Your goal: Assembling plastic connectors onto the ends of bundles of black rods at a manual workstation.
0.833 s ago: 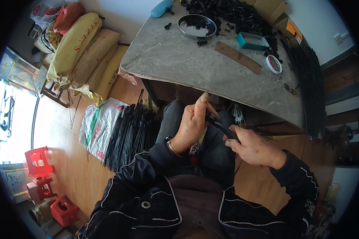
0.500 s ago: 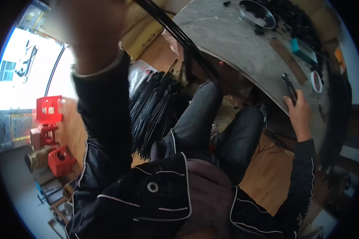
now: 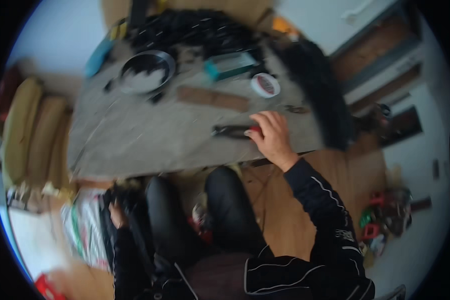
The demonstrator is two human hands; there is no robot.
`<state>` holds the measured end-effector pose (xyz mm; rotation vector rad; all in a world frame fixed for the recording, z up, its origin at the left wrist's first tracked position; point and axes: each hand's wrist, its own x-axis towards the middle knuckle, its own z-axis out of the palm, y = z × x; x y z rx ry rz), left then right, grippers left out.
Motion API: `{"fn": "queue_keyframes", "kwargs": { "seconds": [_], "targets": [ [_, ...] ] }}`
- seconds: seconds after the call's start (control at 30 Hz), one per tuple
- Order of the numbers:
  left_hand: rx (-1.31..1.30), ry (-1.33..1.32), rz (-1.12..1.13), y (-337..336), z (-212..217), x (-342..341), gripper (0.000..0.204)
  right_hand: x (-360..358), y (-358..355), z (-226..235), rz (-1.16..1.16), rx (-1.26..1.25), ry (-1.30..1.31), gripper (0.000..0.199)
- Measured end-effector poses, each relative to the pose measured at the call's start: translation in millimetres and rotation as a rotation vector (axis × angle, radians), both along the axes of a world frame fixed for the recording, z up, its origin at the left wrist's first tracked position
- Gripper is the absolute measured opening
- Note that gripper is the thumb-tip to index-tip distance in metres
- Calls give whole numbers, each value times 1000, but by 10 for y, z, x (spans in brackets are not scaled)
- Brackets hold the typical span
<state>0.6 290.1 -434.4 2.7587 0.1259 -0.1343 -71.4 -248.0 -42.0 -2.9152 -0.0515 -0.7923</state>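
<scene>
Over the right part of the grey table, my right hand (image 3: 272, 135) has the red handle end of dark pliers (image 3: 230, 131) between thumb and fingers; the jaws point left, at or close to the tabletop. My left hand (image 3: 117, 214) is low at the left, beside my thigh, at a pile of long black strips (image 3: 137, 205). Blur and the dark strips hide most of its fingers, so whether it grips any cannot be made out.
On the table (image 3: 115, 145) are a round metal dish (image 3: 167, 62), a brown flat bar (image 3: 212, 98), a teal box (image 3: 230, 66), a white round tub (image 3: 265, 85) and a heap of small black pieces (image 3: 195, 30). A white plastic sack (image 3: 87, 225) lies beside the strips.
The view has swung right. My left hand has come down from high up near a bunch of long black strips to the pile. The pliers have stayed at my right hand.
</scene>
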Motion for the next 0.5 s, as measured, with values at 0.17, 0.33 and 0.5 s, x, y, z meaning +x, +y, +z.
{"fn": "queue_keyframes", "kwargs": {
  "seconds": [0.17, 0.33, 0.5],
  "targets": [
    [124, 175, 230, -653, -326, -205, 69, -350, -1322, 315, -455, -227, 7, 21],
    [70, 249, 182, -658, -315, -178, 75, -305, -2401, 282, -903, -101, 216, 39],
    [-40, 226, 177, -743, 5, -95, 76, -82, -2663, 182, -1155, -143, 422, 38]
  ]
}}
